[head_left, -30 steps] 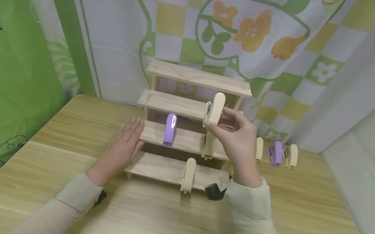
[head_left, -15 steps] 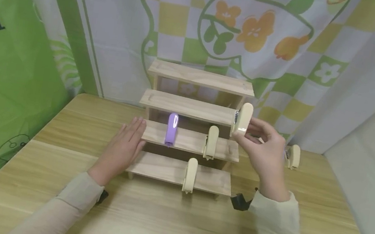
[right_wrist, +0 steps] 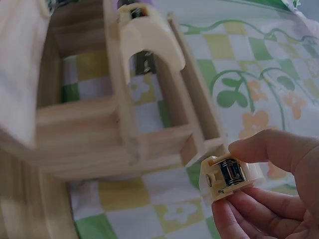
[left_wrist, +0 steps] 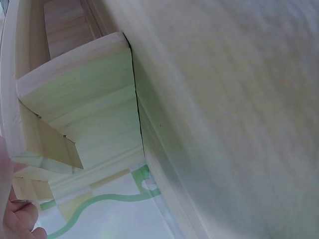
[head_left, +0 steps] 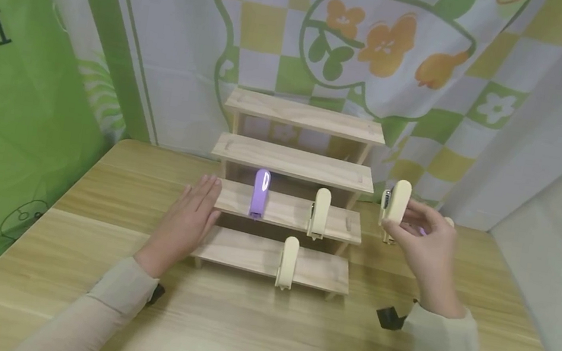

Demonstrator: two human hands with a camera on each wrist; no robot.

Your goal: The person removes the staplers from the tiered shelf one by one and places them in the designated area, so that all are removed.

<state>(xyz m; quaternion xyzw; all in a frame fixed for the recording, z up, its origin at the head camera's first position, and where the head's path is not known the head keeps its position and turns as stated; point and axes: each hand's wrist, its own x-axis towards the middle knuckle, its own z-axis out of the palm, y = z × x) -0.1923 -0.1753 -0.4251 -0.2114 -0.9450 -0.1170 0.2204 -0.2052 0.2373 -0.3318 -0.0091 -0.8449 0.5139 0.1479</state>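
Note:
My right hand (head_left: pixel 428 244) pinches a cream stapler (head_left: pixel 397 202) between thumb and fingers, held upright just right of the stepped wooden shelf (head_left: pixel 294 161). In the right wrist view this cream stapler (right_wrist: pixel 229 174) shows its metal inner parts. My left hand (head_left: pixel 182 224) lies with straight fingers at the left end of the second step from the bottom. On that step stand a purple stapler (head_left: pixel 259 193) and a cream stapler (head_left: pixel 319 214). Another cream stapler (head_left: pixel 288 262) stands on the lowest step. In the left wrist view, a few fingers (left_wrist: pixel 22 219) appear at the lower left edge.
Behind my right hand, staplers on the wooden table (head_left: pixel 258 334) are mostly hidden; a purple bit (head_left: pixel 423 231) and a cream tip (head_left: pixel 449 221) show. A patterned curtain (head_left: pixel 258 28) hangs behind the shelf. A dark cable (head_left: pixel 23 217) lies at the left.
My right hand has carried the cream stapler from over the shelf to the right and slightly down, beyond the shelf's end. My left hand has stayed at the shelf's left end.

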